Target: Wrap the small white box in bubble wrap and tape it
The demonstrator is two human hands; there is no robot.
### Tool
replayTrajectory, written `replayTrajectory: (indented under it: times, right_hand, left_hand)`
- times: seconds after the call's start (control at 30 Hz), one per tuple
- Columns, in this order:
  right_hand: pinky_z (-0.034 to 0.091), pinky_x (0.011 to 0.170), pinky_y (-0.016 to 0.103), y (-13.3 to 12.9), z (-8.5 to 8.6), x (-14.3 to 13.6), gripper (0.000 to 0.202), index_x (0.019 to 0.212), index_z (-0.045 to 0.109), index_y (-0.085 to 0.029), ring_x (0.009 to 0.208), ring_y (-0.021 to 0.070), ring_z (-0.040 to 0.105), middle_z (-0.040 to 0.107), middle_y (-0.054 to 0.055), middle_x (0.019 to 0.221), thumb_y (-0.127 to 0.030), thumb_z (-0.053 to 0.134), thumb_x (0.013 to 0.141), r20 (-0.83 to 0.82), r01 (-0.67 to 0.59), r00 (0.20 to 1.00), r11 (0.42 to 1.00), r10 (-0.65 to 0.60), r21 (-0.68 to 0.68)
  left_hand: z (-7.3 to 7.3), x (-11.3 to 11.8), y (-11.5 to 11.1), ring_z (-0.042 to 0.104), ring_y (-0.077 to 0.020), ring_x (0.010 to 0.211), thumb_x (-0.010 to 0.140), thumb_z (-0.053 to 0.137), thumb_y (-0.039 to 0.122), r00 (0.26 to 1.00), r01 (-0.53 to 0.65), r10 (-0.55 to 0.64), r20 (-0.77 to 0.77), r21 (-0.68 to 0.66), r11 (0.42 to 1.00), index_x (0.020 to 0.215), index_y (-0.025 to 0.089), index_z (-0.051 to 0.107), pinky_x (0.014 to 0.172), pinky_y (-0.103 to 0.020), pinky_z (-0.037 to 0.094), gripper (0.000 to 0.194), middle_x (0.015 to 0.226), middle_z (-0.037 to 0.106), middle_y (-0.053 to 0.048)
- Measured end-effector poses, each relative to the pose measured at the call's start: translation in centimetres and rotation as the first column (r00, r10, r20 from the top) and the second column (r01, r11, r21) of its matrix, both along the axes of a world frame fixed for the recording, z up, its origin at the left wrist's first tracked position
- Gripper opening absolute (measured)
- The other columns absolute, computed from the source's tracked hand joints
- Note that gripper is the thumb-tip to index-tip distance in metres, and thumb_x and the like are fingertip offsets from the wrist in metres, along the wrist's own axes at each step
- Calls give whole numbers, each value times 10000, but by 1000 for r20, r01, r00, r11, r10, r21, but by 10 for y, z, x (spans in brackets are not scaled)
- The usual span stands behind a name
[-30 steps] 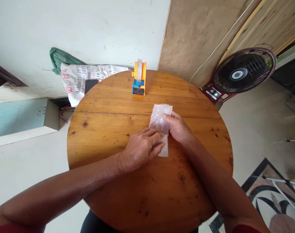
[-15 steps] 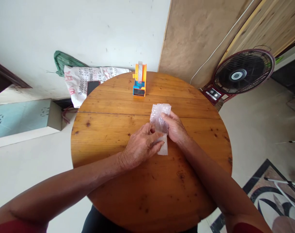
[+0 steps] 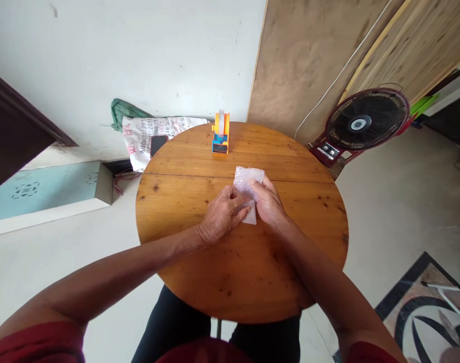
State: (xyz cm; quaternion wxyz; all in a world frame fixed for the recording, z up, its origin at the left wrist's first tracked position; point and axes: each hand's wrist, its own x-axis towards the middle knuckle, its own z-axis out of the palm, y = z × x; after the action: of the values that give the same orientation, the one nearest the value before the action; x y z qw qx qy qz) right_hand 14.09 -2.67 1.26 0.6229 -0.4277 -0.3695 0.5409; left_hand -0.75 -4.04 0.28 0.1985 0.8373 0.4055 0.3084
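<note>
A small translucent bubble-wrap piece is held above the middle of the round wooden table. My right hand grips its right side, thumb on top and fingers behind. My left hand is closed at its lower left, thumb and fingers against the wrap where a flatter strip hangs toward me. Whether anything lies inside the wrap cannot be made out.
An orange and blue tape dispenser stands near the table's far edge. Beyond the far left edge lies a white printed sack with a green bag. A dark red fan stands past the far right edge.
The view has shifted back, so more of the table's near edge and my legs show. Both hands still hold the wrap, with the left fingers in nearly the same place on it.
</note>
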Motion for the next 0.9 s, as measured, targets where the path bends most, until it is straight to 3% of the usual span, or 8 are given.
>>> replayTrajectory:
  times: [0.13,0.33,0.57,0.67,0.8,0.9]
  right_hand:
    - [546,703,267,-3,0,-2,317,932,661,-226,715,144,649,720,-22,854,-386,820,709,-95,24,995,999,-19,44]
    - [572,774,322,-7,-1,0,358,973,639,-231,780,174,680,728,-10,899,-409,812,715,-98,20,995,998,-14,57]
    - [566,877,374,-14,-3,-1,305,969,582,-241,924,217,697,726,15,929,-414,754,787,-12,-15,1000,989,17,149]
    - [565,855,376,-17,-4,-1,297,986,561,-252,930,217,685,713,27,982,-441,719,820,50,-39,998,984,31,174]
    - [553,773,331,-24,-5,2,259,998,564,-258,829,182,652,682,16,958,-442,685,863,108,-101,991,978,82,185]
    - [522,734,291,-33,-3,7,231,975,570,-257,782,154,604,636,-5,895,-435,680,878,196,-140,975,975,106,171]
  left_hand:
    - [0,4,-4,586,-189,879,871,645,303,994,-92,98,58,-99,991,1090,243,637,717,-307,518,228,1012,542,-47]
    - [-11,9,-6,563,-172,831,774,735,318,934,-211,263,241,-220,952,991,202,504,747,-320,504,338,937,541,-22]
    - [-16,10,-4,536,-156,857,721,784,323,903,-196,269,334,-236,952,1238,188,451,755,-298,504,631,1064,513,-48]
    - [-11,9,-3,517,-143,797,739,772,316,925,-189,260,279,-255,948,1188,187,512,724,-287,495,534,1014,505,-35]
    - [-9,7,-2,501,-147,777,779,737,338,946,-165,219,238,-227,960,974,183,573,709,-282,476,298,915,483,-16]
    - [-10,6,-1,521,-163,822,824,698,351,956,-128,175,236,-201,971,979,188,592,758,-301,479,249,907,491,-19]
